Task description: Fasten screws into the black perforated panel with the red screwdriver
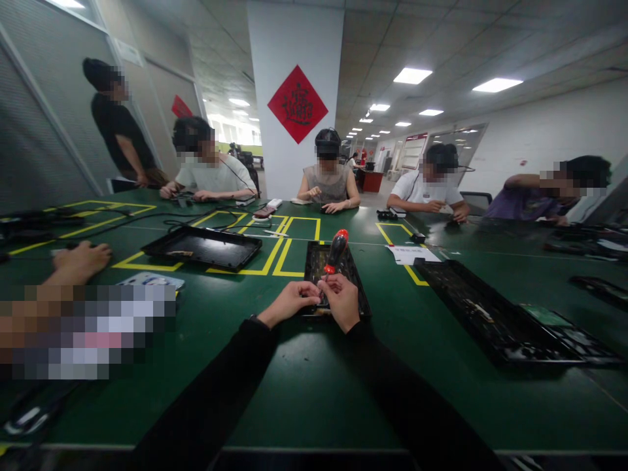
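A screwdriver (337, 252) with a black and red handle stands nearly upright, handle up, in front of me. My right hand (342, 302) is closed around its shaft near the lower end. My left hand (292, 302) is pinched close beside the shaft; whatever its fingertips hold is too small to name. Both hands are over a shallow black tray (362, 284) on the green table, and they cover part of its near side. Small dark bits lie inside the tray, too unclear to name.
Another black tray (210, 247) lies to the left, and a long black tray (471, 314) to the right. A co-worker's hand (83, 261) rests at the left. Yellow tape (289, 275) marks the green table (294, 405). Several people sit across it; a white paper (413, 255) lies right.
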